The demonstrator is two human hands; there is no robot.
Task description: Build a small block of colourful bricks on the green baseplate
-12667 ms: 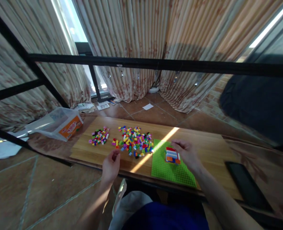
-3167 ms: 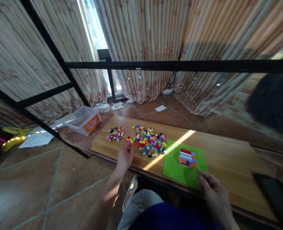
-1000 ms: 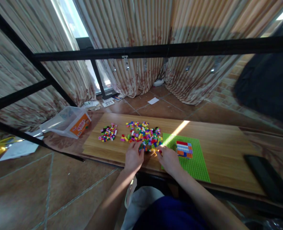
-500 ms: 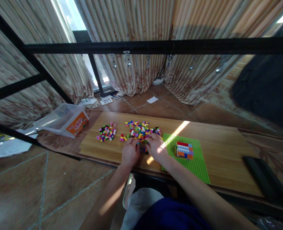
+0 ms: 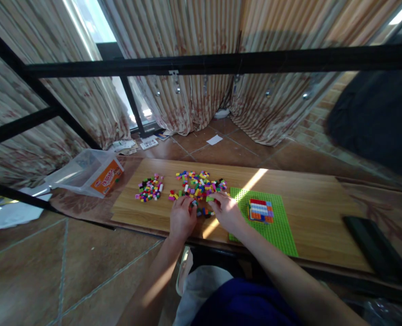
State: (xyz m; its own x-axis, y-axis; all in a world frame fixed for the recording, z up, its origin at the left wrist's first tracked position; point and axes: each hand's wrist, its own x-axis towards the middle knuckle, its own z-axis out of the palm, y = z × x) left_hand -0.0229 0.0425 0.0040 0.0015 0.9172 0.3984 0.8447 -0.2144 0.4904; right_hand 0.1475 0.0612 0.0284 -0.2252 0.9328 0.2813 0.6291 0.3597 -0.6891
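My left hand [image 5: 183, 216] is low over the near edge of the loose toy bricks [image 5: 201, 183], its fingers curled and pinched on a small bluish toy brick [image 5: 194, 203]. To its right, my right hand [image 5: 225, 211] has thumb and fingers closed on a lime green toy brick [image 5: 210, 198]. A few dark and coloured bricks [image 5: 205, 212] lie between the hands. Just right of my right hand is a green studded baseplate [image 5: 278, 231]. On it stands a low block of built bricks [image 5: 261, 211], red, white, light blue and orange on top.
A separate brick pile [image 5: 149, 188] lies left on the wooden board [image 5: 142, 217]. Farther left is a clear plastic box [image 5: 85, 174] with an orange label. A dark flat object [image 5: 370, 244] lies at the right end. A black metal bar [image 5: 201, 63] crosses beyond the table.
My right hand has drawn slightly back from the pile, and the lime green brick now shows at its fingertips. The hands are a little farther apart. The view has shifted slightly.
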